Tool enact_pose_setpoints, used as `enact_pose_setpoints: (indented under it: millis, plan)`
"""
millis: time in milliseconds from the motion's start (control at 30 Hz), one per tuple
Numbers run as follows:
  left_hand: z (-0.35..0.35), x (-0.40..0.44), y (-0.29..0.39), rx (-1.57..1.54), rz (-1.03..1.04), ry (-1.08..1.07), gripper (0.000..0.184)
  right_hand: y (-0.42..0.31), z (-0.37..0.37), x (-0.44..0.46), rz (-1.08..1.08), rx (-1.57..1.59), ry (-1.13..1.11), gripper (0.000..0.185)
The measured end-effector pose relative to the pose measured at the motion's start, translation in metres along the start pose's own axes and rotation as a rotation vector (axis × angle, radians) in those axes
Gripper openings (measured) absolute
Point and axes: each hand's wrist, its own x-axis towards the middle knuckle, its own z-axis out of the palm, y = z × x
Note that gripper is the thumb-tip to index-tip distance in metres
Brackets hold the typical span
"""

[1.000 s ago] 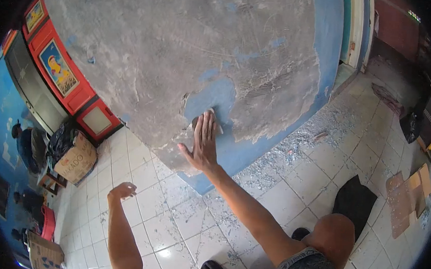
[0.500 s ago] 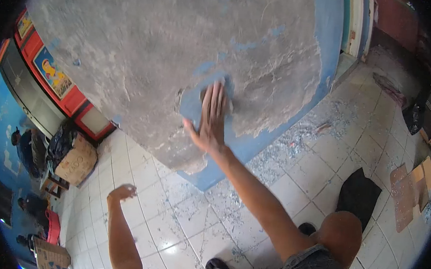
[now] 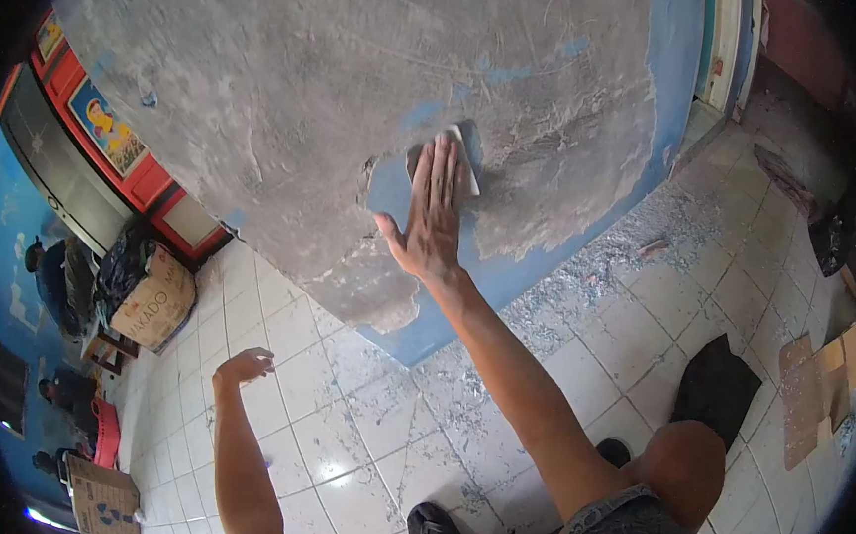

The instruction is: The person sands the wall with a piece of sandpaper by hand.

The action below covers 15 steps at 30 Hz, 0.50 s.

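Observation:
My right hand (image 3: 434, 213) presses a folded sheet of sandpaper (image 3: 472, 176) flat against the wall (image 3: 289, 128). Its fingers lie extended over the sheet, with the thumb out to the left. Around it the wall is rough grey plaster, with a patch of blue paint (image 3: 388, 185) beside the fingers. My left hand (image 3: 244, 365) hangs in the air over the floor, away from the wall. Its fingers are loosely bent and slightly apart, and nothing shows in them.
Paint flakes (image 3: 598, 249) litter the white tiled floor (image 3: 337, 439) along the wall. On the right lie a black cloth (image 3: 717, 391) and flattened cardboard (image 3: 801, 402). Cardboard boxes (image 3: 155, 298) and seated people (image 3: 61, 286) are at the left. A doorway (image 3: 729, 50) stands beyond the wall.
My right hand has slid slightly up the wall with the sandpaper, and more of the sheet's pale edge shows. My left hand has risen a little. The view has shifted slightly.

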Motion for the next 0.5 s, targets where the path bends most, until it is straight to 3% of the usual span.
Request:
enact_pose_setpoints:
  millis: [133,233,400,500]
  plan:
    - [0.001,-0.006,-0.001,-0.004,-0.041,-0.069,0.041,0.015,0.045,-0.106,-0.043,-0.025,-0.151,0.101]
    - [0.002,-0.006,0.002,-0.003,-0.045,-0.035,0.041,0.013,0.036,-0.085,-0.043,-0.037,-0.122,0.104]
    - [0.011,-0.002,-0.016,-0.047,-0.016,-0.079,0.043,-0.007,-0.009,0.046,0.011,-0.024,0.187,0.103]
    - [0.006,-0.006,-0.008,-0.002,-0.063,-0.066,0.045,0.000,0.016,-0.040,0.006,-0.096,-0.011,0.102]
